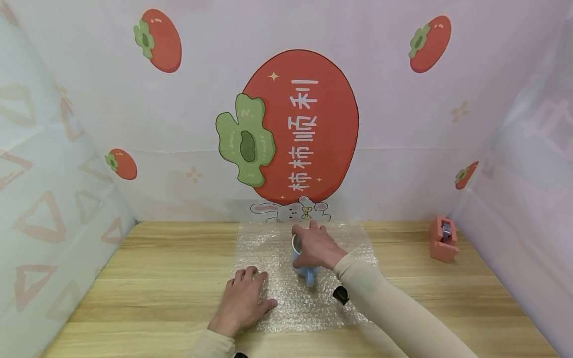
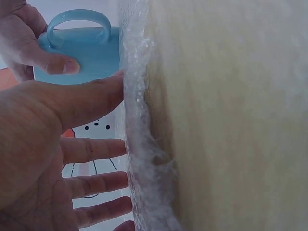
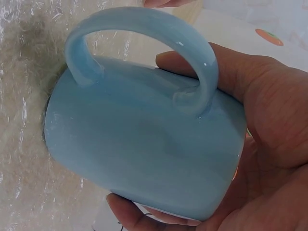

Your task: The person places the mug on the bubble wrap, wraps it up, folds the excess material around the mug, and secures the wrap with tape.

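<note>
Mug (image 3: 139, 139) stands upright on bubble wrap (image 1: 286, 311), my right hand (image 1: 317, 246) gripping its sides from above; left hand (image 1: 243, 302) sits apart, fingertips spread on the wrap. I'd call this positioning; the next move calls for keeping that wrap flat.

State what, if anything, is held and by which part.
The right grip holds the mug by its upper sides, not the handle; the left grip holds nothing.
</note>
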Demonstrator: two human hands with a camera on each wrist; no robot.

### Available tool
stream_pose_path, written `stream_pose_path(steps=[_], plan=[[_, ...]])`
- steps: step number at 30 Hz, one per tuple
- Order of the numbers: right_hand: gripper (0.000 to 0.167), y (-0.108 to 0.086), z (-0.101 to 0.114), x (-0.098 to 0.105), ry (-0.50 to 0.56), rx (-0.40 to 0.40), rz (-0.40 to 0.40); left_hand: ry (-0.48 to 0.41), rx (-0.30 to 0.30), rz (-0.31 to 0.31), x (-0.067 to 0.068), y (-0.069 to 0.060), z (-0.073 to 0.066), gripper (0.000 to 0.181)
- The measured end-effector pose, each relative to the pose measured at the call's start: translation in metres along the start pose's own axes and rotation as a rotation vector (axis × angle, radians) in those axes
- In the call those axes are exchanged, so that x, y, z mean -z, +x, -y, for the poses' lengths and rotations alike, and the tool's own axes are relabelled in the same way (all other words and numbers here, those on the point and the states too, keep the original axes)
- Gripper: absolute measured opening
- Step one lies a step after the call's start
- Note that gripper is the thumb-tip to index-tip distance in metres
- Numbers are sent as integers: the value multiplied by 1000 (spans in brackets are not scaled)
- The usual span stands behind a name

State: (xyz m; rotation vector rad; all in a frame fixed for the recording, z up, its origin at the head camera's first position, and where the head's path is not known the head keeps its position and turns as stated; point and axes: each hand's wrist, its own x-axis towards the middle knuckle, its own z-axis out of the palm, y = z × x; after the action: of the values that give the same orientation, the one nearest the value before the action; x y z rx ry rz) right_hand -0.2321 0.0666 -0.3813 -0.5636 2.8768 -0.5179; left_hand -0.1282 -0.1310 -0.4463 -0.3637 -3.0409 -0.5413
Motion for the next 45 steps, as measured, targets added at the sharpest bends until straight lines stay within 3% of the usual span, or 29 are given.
stream_pose_path(steps=[7,15,21,45], plan=[[64,0,0,0,-2,0,-4,18,-3,-6,1,1,0,61],[91,-6,-4,6,50,15,-2,16,3,7,2,3,0,62],[100,-16,-13,17,74,40,-36,11,0,-2,2,4,2,63],[105,-61,-50,35,81,102,-150,2,14,18,2,3,1,63]])
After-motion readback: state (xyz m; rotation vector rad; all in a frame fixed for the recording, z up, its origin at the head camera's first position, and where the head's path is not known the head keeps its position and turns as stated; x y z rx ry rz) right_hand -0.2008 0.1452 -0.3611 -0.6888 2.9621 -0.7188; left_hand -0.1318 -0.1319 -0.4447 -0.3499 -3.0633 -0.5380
